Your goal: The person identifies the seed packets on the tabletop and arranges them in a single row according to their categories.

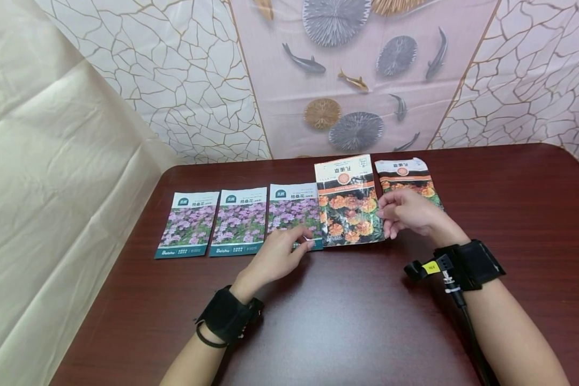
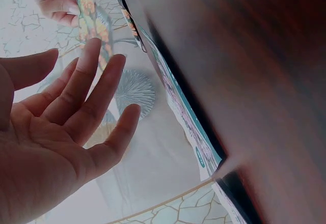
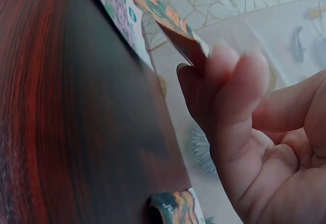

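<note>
My right hand (image 1: 405, 213) pinches the right edge of an orange marigold seed packet (image 1: 349, 209), as the right wrist view shows with the packet (image 3: 178, 25) raised off the table. My left hand (image 1: 280, 249) hovers by the lower edge of a purple-flower seed packet (image 1: 294, 206), holding nothing. In the left wrist view the left hand's fingers (image 2: 76, 96) are spread and relaxed. Right of the raised packet lies a second marigold packet (image 1: 402, 171), partly behind the right hand.
Two more purple-flower packets, one in the middle (image 1: 238, 220) and one at the far left (image 1: 188, 222), lie in the same row on the dark wooden table (image 1: 347, 321). A patterned cloth (image 1: 173, 80) hangs behind. A cable (image 1: 470, 327) runs along the right forearm.
</note>
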`<state>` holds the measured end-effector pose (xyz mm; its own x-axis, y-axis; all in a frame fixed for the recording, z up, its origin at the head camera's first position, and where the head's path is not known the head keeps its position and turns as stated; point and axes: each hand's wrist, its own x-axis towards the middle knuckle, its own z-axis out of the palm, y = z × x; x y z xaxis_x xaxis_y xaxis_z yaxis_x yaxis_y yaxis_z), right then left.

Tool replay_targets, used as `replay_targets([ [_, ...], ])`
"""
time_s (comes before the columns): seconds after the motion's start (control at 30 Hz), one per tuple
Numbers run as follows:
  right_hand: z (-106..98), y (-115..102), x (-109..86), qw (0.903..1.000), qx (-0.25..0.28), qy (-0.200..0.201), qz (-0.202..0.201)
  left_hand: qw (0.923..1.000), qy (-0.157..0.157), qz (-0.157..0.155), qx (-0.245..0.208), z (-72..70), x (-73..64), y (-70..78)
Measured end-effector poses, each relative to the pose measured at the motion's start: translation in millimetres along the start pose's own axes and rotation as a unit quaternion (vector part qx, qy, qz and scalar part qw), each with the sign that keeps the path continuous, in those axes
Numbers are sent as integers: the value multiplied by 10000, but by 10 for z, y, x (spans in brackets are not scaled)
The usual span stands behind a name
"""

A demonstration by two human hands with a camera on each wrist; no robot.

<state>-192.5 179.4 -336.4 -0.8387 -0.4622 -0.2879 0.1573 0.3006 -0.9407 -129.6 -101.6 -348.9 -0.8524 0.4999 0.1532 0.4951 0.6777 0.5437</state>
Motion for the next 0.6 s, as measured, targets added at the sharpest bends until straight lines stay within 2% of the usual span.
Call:
replay_targets([
  [0.13, -35, 48, 17, 9999, -29, 8, 140, 9998, -186, -60, 60, 10, 5, -7],
  [0.47, -101, 140, 53, 9988, 142, 15, 463, 9988, -451, 128, 132, 20, -4, 1],
  [0.6, -108, 177, 73, 9980, 211, -26, 603, 9973, -672, 197, 220, 17, -14, 13],
])
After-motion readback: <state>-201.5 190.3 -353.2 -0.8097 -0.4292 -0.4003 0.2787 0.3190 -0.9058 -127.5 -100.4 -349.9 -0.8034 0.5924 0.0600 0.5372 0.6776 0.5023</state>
